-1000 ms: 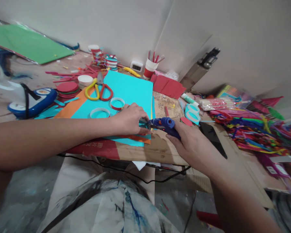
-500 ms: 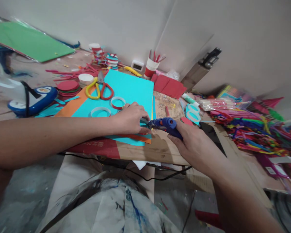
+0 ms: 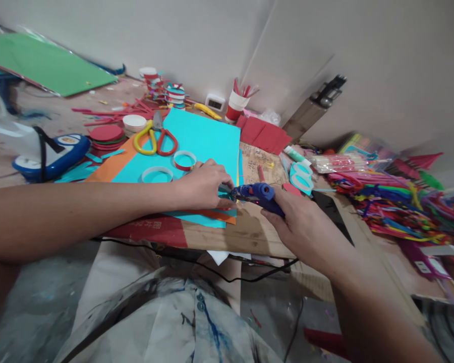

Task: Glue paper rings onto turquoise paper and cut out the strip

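My right hand (image 3: 298,222) is wrapped round the handle of a blue hot glue gun (image 3: 255,192), its nozzle pointing left. The nozzle tip meets the fingers of my left hand (image 3: 208,184), which are closed on a small piece mostly hidden by them; bits of blue and red show there. Beneath the left hand lie turquoise paper sheets (image 3: 208,131) with an orange sheet (image 3: 111,159) under them. On the paper behind my left wrist rest a red-and-white ring (image 3: 184,168) and a turquoise ring (image 3: 157,168). Scissors (image 3: 157,136) with yellow and red handles lie farther back.
Red discs (image 3: 106,133) and a blue power strip (image 3: 53,156) sit at left. A paper cup (image 3: 236,107) of red sticks stands at the back beside red paper (image 3: 267,132). Colourful pipe cleaners (image 3: 386,201) are heaped at right. A black cord (image 3: 227,279) hangs along the front edge.
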Demonstrator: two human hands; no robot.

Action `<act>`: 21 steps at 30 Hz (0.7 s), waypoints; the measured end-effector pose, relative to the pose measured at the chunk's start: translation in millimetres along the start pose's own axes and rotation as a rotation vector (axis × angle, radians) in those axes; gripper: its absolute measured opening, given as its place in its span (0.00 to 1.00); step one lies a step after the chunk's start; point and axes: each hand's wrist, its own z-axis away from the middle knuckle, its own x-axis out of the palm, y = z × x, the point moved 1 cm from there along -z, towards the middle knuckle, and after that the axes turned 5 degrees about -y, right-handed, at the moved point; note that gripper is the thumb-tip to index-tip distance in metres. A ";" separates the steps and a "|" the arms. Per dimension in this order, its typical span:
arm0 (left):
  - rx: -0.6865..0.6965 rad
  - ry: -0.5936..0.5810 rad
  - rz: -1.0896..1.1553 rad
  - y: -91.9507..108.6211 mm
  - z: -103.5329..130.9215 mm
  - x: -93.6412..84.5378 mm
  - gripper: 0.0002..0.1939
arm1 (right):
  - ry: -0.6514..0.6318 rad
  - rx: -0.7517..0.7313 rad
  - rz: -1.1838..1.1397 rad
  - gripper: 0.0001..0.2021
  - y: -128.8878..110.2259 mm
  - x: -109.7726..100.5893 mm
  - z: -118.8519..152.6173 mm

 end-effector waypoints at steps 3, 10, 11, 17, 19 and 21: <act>0.012 0.003 0.009 -0.5 0.1 0.3 0.22 | -0.019 0.011 0.012 0.09 -0.5 -1.5 1.1; 0.007 -0.001 -0.025 -0.4 0.0 0.6 0.23 | 0.017 -0.028 -0.064 0.08 -2.0 2.5 -2.4; 0.004 -0.003 -0.031 -0.1 0.0 0.4 0.23 | 0.024 -0.031 -0.073 0.09 -2.1 3.0 -2.9; -0.017 -0.024 -0.023 0.5 -0.6 -0.5 0.23 | 0.028 -0.026 -0.074 0.10 -0.4 5.0 -1.8; -0.017 -0.017 -0.006 0.1 -0.7 -0.1 0.23 | 0.025 -0.023 -0.065 0.09 0.1 4.5 1.0; -0.010 -0.006 0.001 -0.3 -0.7 0.3 0.22 | 0.019 -0.014 -0.047 0.08 -0.2 3.1 4.1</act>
